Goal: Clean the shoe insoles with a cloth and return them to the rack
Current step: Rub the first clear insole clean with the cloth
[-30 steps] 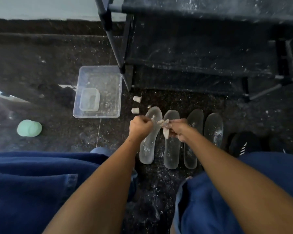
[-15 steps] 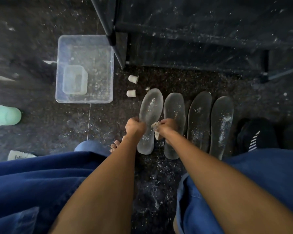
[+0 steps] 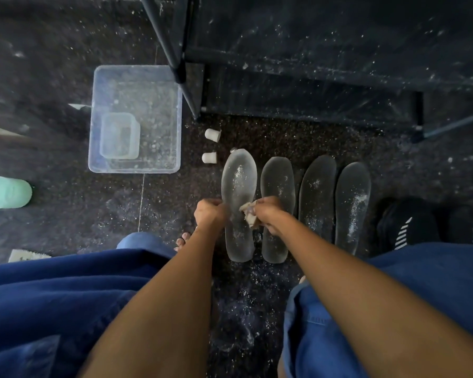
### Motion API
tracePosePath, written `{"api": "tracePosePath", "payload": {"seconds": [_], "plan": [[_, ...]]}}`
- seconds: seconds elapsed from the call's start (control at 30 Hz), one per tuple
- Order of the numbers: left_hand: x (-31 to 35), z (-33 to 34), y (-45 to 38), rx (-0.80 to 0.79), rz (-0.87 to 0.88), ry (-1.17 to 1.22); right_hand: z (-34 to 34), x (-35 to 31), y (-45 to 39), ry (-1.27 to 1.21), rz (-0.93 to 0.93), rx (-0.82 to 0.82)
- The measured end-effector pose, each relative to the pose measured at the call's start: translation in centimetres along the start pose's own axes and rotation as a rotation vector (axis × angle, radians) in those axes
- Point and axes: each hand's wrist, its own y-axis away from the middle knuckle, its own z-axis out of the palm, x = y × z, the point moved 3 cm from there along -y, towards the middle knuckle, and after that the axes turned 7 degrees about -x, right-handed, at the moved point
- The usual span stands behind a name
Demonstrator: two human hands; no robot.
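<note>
Left hand (image 3: 208,214): arm stretched down, fingers curled against edge of leftmost insole (image 3: 238,186) on floor, grip unclear | Right hand (image 3: 268,214): arm stretched down, fingers clenched around crumpled cloth (image 3: 248,212), pressed to that insole | Rack (image 3: 325,64): behind the insoles

four insoles (image 3: 295,205) side by side before rack (image 3: 325,64) | bin (image 3: 137,77) left of rack

Four translucent, dust-speckled plastic insoles (image 3: 238,192) lie on a rough, speckled dark floor (image 3: 66,208) beside a clear glossy plastic tub (image 3: 159,85) and a crumpled beige cloth (image 3: 249,214).
</note>
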Motion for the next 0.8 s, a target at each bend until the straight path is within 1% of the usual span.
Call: {"api": "tracePosePath", "payload": {"seconds": [0.1,0.23,0.4,0.5,0.57,0.67,0.8], "plan": [[1.1,-0.5,1.8,0.007,0.041,0.020,-0.8,-0.9,1.9,-0.010,-0.050,-0.011],[4.1,-1.7,5.1,0.015,0.184,0.022,-2.3,-3.7,5.7,0.045,-0.149,0.019],[8.4,-4.3,10.8,0.023,0.357,0.026,-4.7,-7.9,12.1,0.118,-0.302,0.039],[10.9,-5.9,15.1,0.007,0.450,0.060,-6.3,-10.0,17.6,0.143,-0.406,0.037],[12.6,-7.1,18.3,-0.024,0.517,0.102,-7.3,-11.1,22.0,0.098,-0.483,0.011],[14.8,-9.1,23.6,-0.043,0.646,0.092,-8.7,-11.9,27.8,0.015,-0.616,-0.039],[16.2,-11.1,29.4,-0.105,0.778,0.146,-9.9,-11.7,33.8,-0.110,-0.743,-0.095]]}}
